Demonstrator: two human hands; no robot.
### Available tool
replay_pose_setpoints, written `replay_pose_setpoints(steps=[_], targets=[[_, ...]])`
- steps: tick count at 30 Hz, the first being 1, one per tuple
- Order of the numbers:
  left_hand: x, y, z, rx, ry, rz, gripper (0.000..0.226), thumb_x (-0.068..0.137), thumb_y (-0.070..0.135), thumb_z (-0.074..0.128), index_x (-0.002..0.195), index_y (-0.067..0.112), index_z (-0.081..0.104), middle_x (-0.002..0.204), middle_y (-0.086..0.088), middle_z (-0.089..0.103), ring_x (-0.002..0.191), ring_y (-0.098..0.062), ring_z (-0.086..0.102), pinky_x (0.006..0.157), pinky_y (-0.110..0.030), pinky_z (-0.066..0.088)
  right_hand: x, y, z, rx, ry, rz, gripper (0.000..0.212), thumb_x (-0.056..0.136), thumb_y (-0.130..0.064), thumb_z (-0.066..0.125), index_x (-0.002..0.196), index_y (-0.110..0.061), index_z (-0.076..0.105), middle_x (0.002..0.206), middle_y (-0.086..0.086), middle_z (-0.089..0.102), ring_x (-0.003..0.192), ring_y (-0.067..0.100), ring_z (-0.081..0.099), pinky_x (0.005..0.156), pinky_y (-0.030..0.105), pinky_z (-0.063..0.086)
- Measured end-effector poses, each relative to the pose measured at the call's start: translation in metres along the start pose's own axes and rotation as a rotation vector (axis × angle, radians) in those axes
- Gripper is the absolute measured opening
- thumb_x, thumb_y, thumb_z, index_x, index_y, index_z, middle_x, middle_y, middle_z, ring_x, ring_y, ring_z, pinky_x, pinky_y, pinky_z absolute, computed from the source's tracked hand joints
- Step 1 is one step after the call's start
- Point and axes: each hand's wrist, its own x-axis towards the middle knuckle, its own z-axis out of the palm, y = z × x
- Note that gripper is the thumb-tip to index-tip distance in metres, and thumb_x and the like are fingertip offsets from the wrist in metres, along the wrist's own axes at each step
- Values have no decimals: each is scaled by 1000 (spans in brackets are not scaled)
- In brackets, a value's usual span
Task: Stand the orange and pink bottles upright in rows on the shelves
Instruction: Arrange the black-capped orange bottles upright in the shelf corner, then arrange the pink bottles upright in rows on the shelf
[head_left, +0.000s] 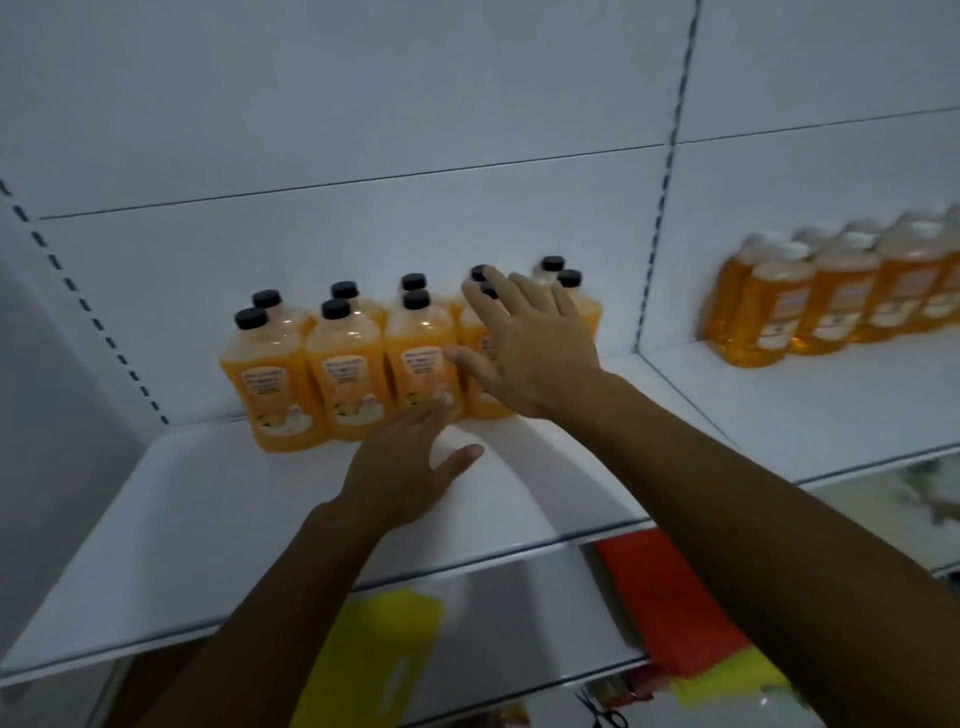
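At nine o'clock on the white metal shelf (208, 519), a block of orange plastic bottles with black screw caps (337, 374) is standing two rows deep against the back panel, caps pointing to twelve o'clock, long axes vertical, labels facing the person. The left hand (410, 457) is reaching in at six o'clock of this block, fingers straight and loosely spread, their tips at the foot of the third front bottle; whether they are touching it is unclear through the blur. The right hand (535, 343) is hovering spread wide in front of the fourth pair, fingertips near the caps, gripping nothing. At three o'clock, on the neighbouring shelf bay (831, 405), a second group of amber bottles with pale caps (831, 296) is standing upright in rows too. No pink bottles are showing, so that part seems to be remaining. Judging by this, the orange rows are mostly done, with only squaring up going on. Below, a yellow sheet (374, 660) and red sheet (670, 608) are lying.
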Motion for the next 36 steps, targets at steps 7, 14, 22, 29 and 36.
replay_pose_setpoints(steps=[7, 14, 22, 29, 36], targets=[[46, 161, 62, -76, -66, 142, 76, 83, 71, 29, 147, 31, 35, 154, 6, 35, 142, -17, 32, 116, -38, 25, -119, 164, -53, -71, -58, 265, 77, 91, -71, 19, 154, -28, 10, 163, 2, 5, 149, 26, 7, 116, 55, 9], [100, 323, 113, -78, -147, 390, 77, 85, 76, 20, 150, 35, 27, 158, 9, 25, 146, -14, 22, 118, -40, 18, -213, 294, -98, -90, -52, 501, 77, 91, -71, 22, 154, -29, 8, 163, 0, 2, 149, 25, 6, 119, 51, 9], [181, 496, 178, -135, -190, 567, 79, 83, 77, 20, 150, 35, 27, 158, 10, 25, 146, -14, 23, 119, -43, 20, -285, 453, -113, -89, -62, 698, 78, 89, -73, 22, 154, -31, 6, 163, -2, 0, 149, 24, 8, 119, 53, 11], [277, 660, 245, -187, -283, 641, 75, 86, 72, 25, 150, 33, 27, 158, 9, 26, 145, -16, 26, 117, -42, 22, -319, 619, -134, -123, -31, 821, 78, 91, -71, 26, 154, -29, 9, 163, -1, 4, 148, 24, 12, 118, 53, 15], [344, 794, 291, -258, -347, 762, 82, 81, 75, 23, 149, 30, 32, 154, 6, 36, 141, -16, 33, 116, -43, 28, -355, 761, -142, -118, 0, 917, 78, 90, -72, 27, 153, -29, 12, 162, -1, 8, 147, 24, 17, 116, 52, 21]])
